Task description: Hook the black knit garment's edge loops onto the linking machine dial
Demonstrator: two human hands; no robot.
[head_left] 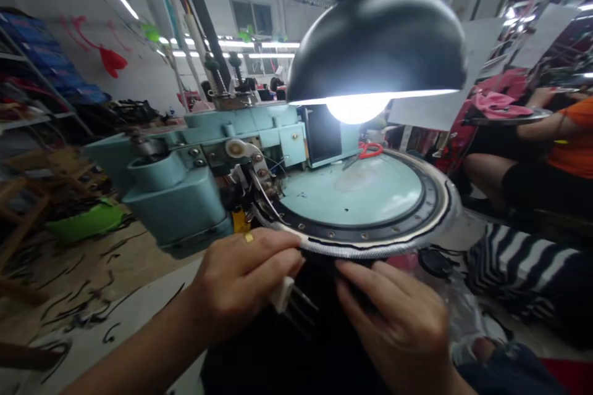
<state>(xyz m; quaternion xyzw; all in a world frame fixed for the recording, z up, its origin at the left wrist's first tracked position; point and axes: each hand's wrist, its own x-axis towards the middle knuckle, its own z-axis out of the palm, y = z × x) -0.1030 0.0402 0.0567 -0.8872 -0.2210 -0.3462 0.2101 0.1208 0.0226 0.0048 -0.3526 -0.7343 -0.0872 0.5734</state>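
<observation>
A round linking-machine dial [389, 179] with a ring of fine metal points [352, 251] lies in front of me. Black fabric [282, 361] hangs below its near edge, and a dark edge runs along part of the ring. My left hand [250, 271], with a yellow ring on one finger, is closed, fingertips at the points and the fabric. From under its fingers sticks a small white-handled tool [283, 295] with thin metal prongs. My right hand [398, 305] pinches the fabric just below the ring, to the right. Its thumb is partly hidden.
A black lamp [380, 49] hangs low over the dial, lit. Red-handled scissors [370, 149] lie on the dial's far side. The green machine body [176, 197] stands left. A person in orange [574, 136] sits at right, near striped cloth [519, 265].
</observation>
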